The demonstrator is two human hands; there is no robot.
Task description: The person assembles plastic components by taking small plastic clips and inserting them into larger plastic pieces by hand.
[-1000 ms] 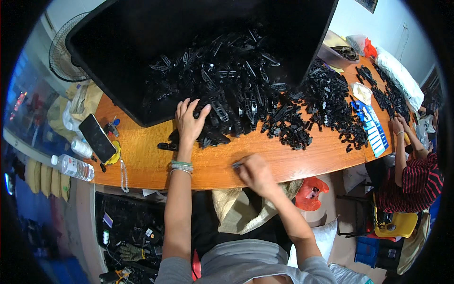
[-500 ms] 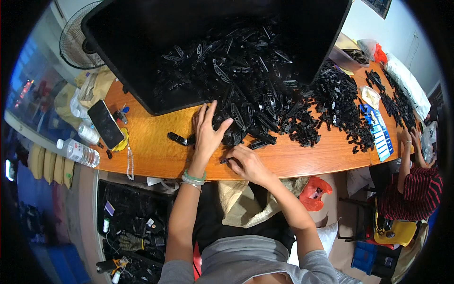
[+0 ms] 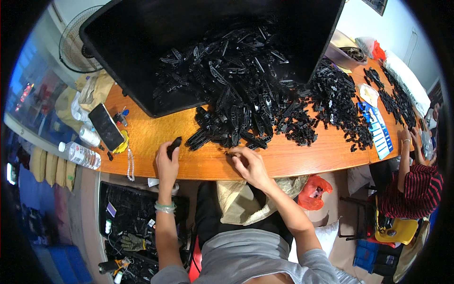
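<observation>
My left hand [image 3: 167, 163] is closed around a long black plastic part [image 3: 174, 146] near the table's front edge. To the right, my right hand [image 3: 250, 166] rests at the edge with fingers curled and pinched together. A small dark piece seems to be at its fingertips, too small to name. Just beyond both hands lies a heap of long black plastic parts [image 3: 236, 120], spilling from a big black bin [image 3: 135, 97] tipped onto its side on the wooden table [image 3: 142, 124].
Small black pieces [image 3: 333, 102] are piled to the right, beside a blue-and-white sheet [image 3: 380, 137]. On the left are a phone [image 3: 106, 127], a water bottle [image 3: 81, 155] and a bead string [image 3: 130, 165]. A woven sack [image 3: 239, 203] hangs over my lap. Another person [image 3: 409, 189] works at far right.
My left hand has left the heap, moved left and taken up the black part that lay on the table. Heap parts now spread further left. My right hand has shifted slightly.
</observation>
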